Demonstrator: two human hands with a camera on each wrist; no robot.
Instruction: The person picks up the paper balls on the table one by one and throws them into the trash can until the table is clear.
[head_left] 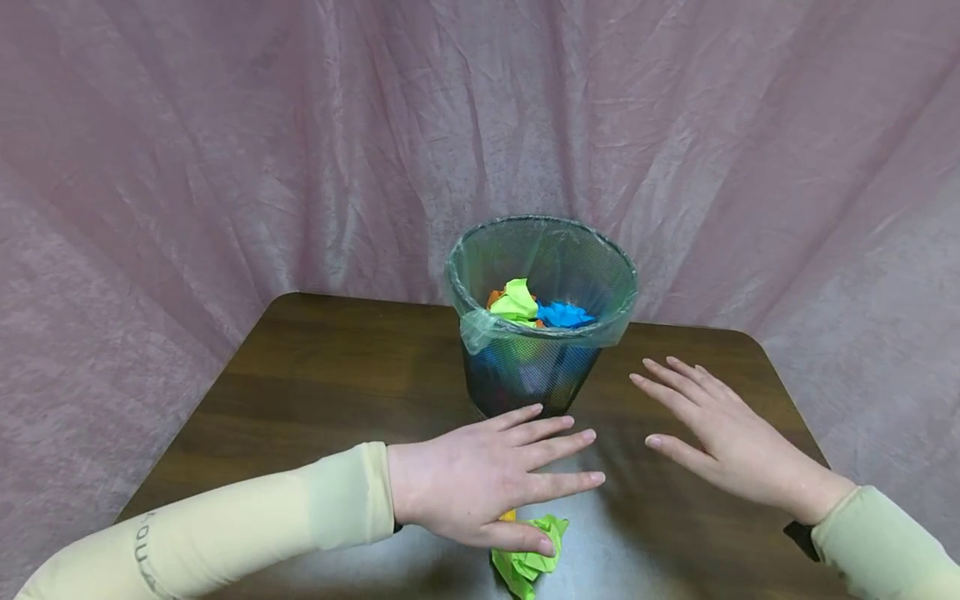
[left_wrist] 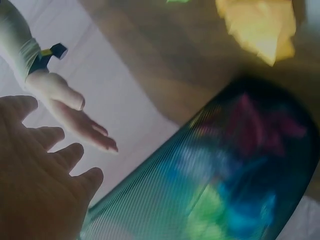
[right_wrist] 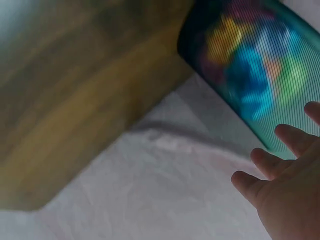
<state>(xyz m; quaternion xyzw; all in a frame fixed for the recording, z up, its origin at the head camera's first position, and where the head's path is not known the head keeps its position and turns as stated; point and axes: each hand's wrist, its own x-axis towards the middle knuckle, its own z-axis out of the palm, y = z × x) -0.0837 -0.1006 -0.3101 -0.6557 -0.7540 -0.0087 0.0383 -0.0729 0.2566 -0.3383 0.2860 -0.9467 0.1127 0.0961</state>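
My left hand [head_left: 491, 475] hovers palm down in front of the bin, fingers spread and holding nothing. Under its thumb in the head view shows a crumpled green paper ball [head_left: 525, 575], with a bit of yellow paper [head_left: 508, 516] mostly hidden by the hand. That yellow paper ball [left_wrist: 262, 30] shows more fully in the left wrist view. To the right of the bin, my right hand [head_left: 720, 433] is held out with straight fingers and nothing in it. A black mesh wastebasket [head_left: 517, 383] with a clear plastic liner stands upright between and beyond the hands.
Inside the basket lie crumpled papers, among them a green one [head_left: 514, 302] and a blue one [head_left: 566, 315]. The dark wooden table [head_left: 360, 358] has rounded far corners. Behind it hangs a pinkish curtain [head_left: 375, 150].
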